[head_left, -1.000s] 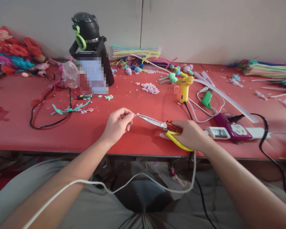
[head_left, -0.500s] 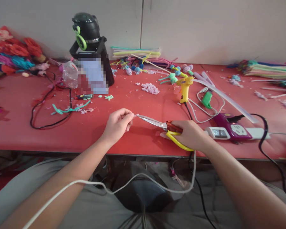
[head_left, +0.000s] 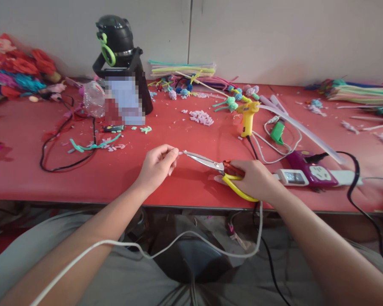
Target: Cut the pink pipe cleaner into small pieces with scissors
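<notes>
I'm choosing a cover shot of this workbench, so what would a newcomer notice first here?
Probably the steel scissors with red and yellow handles, front and centre in the right hand, their tips beside the tiny pale piece pinched by the left hand. Next, the tall black flask at the back left and the bright yellow glue gun right of centre.

It looked like a small craft workshop: along the wall ran a red-topped worktable (head_left: 130, 178) strewn with snipped bits (head_left: 201, 118), bundles of fuzzy coloured stems (head_left: 181, 71) and bright handmade flowers (head_left: 22, 63), with a yellow glue gun (head_left: 248, 119) and a purple power strip (head_left: 315, 170) among them.
</notes>
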`<act>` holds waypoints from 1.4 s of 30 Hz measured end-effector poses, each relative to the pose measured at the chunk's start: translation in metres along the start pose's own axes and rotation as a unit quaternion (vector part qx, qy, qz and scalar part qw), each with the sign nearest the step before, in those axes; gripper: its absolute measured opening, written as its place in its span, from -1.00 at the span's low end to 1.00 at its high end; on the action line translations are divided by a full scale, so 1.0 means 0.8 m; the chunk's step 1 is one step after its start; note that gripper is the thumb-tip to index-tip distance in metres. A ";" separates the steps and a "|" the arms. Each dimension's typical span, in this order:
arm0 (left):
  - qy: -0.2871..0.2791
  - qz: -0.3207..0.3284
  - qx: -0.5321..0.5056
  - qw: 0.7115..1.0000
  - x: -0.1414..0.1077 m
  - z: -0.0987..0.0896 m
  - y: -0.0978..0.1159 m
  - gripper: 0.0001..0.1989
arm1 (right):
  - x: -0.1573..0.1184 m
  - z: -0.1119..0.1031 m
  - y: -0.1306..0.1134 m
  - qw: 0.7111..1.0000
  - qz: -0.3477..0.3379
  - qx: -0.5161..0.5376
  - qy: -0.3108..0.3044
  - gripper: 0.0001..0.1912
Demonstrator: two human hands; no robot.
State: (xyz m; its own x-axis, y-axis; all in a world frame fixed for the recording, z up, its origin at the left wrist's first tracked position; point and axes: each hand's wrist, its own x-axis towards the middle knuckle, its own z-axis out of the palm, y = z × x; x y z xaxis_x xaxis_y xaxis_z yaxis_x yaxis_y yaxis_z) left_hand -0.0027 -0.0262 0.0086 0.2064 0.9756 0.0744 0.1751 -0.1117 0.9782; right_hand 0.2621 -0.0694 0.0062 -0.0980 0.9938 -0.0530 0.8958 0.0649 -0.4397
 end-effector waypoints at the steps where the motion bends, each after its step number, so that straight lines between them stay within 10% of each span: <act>1: 0.001 0.000 -0.001 1.000 0.000 0.000 0.000 -0.73 | 0.000 0.000 0.000 1.000 -0.001 0.002 0.001 -0.35; 42: -0.013 -0.001 -0.006 1.000 0.000 -0.002 -0.002 -0.74 | 0.004 0.003 0.004 1.000 0.013 -0.005 -0.011 -0.33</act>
State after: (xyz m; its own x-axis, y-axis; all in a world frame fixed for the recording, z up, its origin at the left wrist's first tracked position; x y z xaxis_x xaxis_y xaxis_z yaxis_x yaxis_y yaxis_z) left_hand -0.0045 -0.0257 0.0074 0.2318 0.9705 0.0668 0.1641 -0.1067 0.9807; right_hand 0.2637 -0.0664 0.0028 -0.0830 0.9930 -0.0842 0.9027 0.0391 -0.4284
